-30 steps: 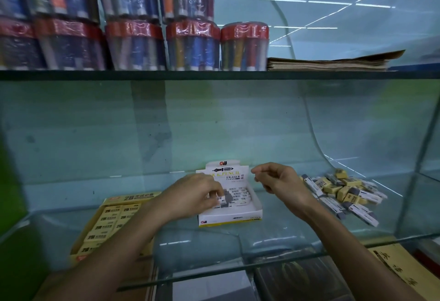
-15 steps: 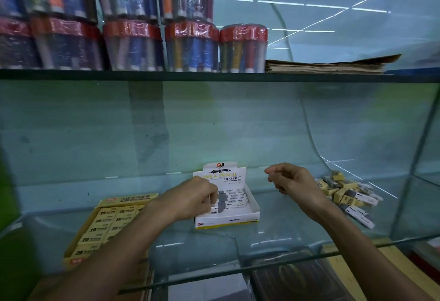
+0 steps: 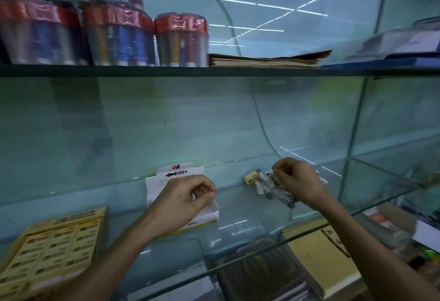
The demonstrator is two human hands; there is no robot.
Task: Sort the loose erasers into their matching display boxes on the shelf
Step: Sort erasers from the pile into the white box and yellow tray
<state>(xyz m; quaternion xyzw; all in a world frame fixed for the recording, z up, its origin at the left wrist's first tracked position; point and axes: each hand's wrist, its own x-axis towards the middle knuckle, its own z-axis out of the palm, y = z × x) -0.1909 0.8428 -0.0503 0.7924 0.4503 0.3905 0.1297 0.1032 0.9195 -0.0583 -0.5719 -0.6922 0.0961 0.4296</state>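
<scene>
Since the earlier frame the right hand (image 3: pixel 295 181) has swung away from the white box (image 3: pixel 152 187) toward three o'clock and now sits over the eraser pile (image 3: pixel 264 184), while the left hand (image 3: pixel 181 200) has stayed over the box.

The glass shelf (image 3: pixel 238 207) carries everything. At its eight o'clock corner lies the yellow box (image 3: pixel 47 250), filled with rows of yellow erasers. The white box stands near the middle, its printed flap upright at the back; the left hand covers most of its tray, fingers curled, and whether it holds anything cannot be told. At three o'clock from it, well apart, the loose pile lies on the glass: white-sleeved erasers with grey ends and a yellow eraser (image 3: pixel 250 178) at the pile's nine o'clock edge. The right hand's fingers are bent down into the pile, touching it; a grip on any one piece cannot be made out.
</scene>
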